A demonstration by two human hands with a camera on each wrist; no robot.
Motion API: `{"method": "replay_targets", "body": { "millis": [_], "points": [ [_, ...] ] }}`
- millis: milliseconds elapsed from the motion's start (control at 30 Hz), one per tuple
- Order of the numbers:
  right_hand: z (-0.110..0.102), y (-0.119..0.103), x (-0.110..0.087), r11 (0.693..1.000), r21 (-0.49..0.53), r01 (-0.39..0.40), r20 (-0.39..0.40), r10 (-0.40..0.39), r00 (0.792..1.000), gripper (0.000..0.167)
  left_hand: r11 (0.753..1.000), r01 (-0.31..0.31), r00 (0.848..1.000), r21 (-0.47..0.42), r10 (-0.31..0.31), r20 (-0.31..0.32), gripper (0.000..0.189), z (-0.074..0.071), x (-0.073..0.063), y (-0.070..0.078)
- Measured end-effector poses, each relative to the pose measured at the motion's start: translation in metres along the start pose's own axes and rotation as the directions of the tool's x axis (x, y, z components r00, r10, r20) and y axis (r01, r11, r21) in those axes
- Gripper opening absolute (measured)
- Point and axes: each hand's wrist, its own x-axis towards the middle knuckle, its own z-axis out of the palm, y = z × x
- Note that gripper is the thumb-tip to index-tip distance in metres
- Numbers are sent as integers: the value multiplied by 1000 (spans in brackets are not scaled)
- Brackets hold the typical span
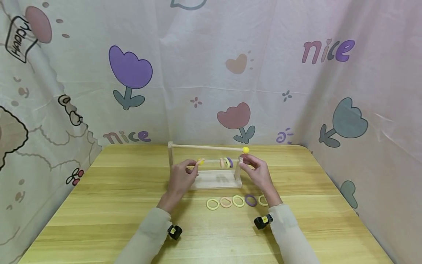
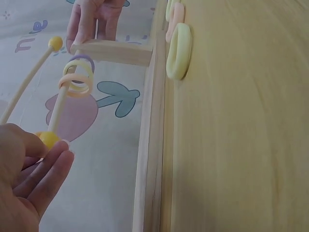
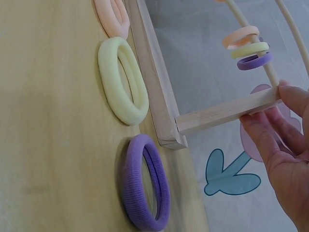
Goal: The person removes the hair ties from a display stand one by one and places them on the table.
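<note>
A wooden rack [image 1: 215, 179] stands on the table with two rods, each tipped with a yellow ball. My left hand [image 1: 182, 178] pinches the yellow ball [image 2: 49, 140] at the lower rod's left end; a bit of orange shows beside it, too covered to identify. Peach [image 3: 241, 36], pale yellow [image 3: 249, 50] and purple [image 3: 255, 61] hair ties hang around that rod, nearer its right end. My right hand [image 1: 258, 171] grips the top of the right upright post [image 3: 231, 110], thumb and fingers on opposite sides. Above it is the upper rod's yellow ball [image 1: 245, 150].
In front of the rack several hair ties lie in a row, among them a yellow one [image 1: 212, 204], a peach one [image 1: 226, 202] and a purple one [image 1: 251, 200]. The rightmost yellow tie [image 1: 262, 200] is partly behind my right wrist. A printed cloth [image 1: 184, 73] hangs behind the table.
</note>
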Motion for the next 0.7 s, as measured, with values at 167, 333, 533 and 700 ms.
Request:
{"method": "replay_targets", "body": {
  "millis": [167,333,533,700],
  "points": [
    [-1,0,0,1000,8,1,5,-1,1000,29,998,1,1000,-55,-1,-10,9,-1,3,-1],
    [-1,1,-1,1000,2,-8,2,8,1000,30,998,2,1000,-55,-4,-25,11,0,6,-4],
    [-1,0,0,1000,1,-15,7,15,1000,30,1000,16,999,-27,-17,-47,12,-2,5,-4],
    [-1,0,0,1000,6,-16,2,16,1000,30,1000,29,998,-10,-29,-52,11,-10,0,-2]
  ]
}}
